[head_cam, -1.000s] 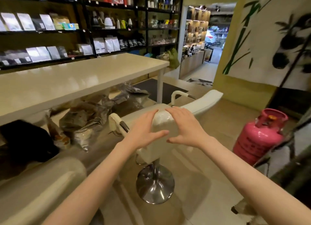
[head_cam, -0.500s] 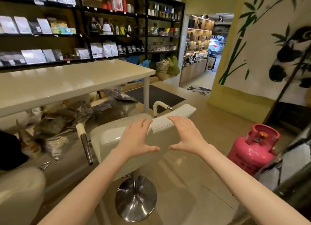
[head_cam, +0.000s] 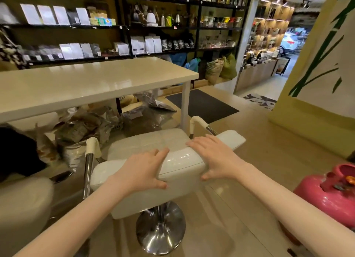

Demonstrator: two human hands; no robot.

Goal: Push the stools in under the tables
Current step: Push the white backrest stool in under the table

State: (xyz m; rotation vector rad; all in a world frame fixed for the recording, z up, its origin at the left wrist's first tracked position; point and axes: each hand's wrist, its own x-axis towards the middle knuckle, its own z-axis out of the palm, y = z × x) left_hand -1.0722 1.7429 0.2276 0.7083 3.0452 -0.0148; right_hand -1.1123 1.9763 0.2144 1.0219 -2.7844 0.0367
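On the floor nearest the viewer: stool [head_cam: 153, 172], white padded, low backrest, armrests on chromed posts, single chromed column on a round chromed base [head_cam: 161, 231]. It stands just short of the surface's near edge, close to that edge's right corner; its seat reaches about to the white leg [head_cam: 185, 105] but is not under the top.

Left hand [head_cam: 142, 170]: laid over the top of the backrest, fingers [head_cam: 162, 154] straight and together on the upper face, thumb spread down the near face. Nothing is gripped.

Right hand [head_cam: 215, 157]: likewise flat on the backrest just right of the left hand, fingers extended over the top, thumb down on the near face. The two hands are apart, a strip of backrest between them.

At the right edge of the view, on the floor: pink gas cylinder [head_cam: 330, 185], well apart from the stool.

At the left edge: a second pale seat [head_cam: 23, 203], blurred.

Beyond the stool: surface [head_cam: 92, 82], long, cream, glossy. Under it on the floor, crumpled foil bags [head_cam: 90, 126].

Past the surface's right corner: dark floor mat [head_cam: 205, 105].

Along the far wall: black shelving [head_cam: 123, 26] carrying pouches, kettles and cups. Beside it, filled sacks [head_cam: 221, 68] on the floor, then a doorway [head_cam: 276, 45] to a lit room.
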